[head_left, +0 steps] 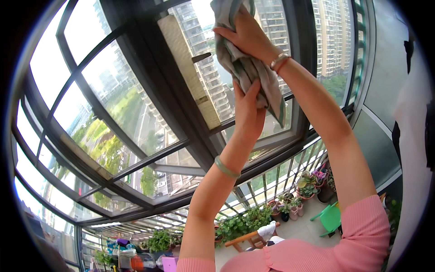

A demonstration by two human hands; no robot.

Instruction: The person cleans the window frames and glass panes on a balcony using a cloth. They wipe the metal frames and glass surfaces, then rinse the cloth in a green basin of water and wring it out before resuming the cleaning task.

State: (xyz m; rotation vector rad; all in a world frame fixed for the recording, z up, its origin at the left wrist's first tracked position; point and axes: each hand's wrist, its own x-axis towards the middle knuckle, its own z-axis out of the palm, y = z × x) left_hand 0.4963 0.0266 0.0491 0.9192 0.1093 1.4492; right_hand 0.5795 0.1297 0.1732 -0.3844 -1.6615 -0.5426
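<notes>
Plant pots stand along the balcony railing; a brown pot contains a leafy green rosette plant. The cloth is pale grey with green edging, creased and bunched, a pointed corner hanging at its lower end. It is raised in front of the window; contact with the glass cannot be confirmed. Left hand: fingers gripping the cloth's lower part. Right hand: on the upper part, fingers partly hidden; closure cannot be determined.

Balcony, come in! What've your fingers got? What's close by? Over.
Left fingers gripping cloth, low. Right fingers gripping higher up. Cloth bunched, dangling corner. Window handle close by, left.
</notes>
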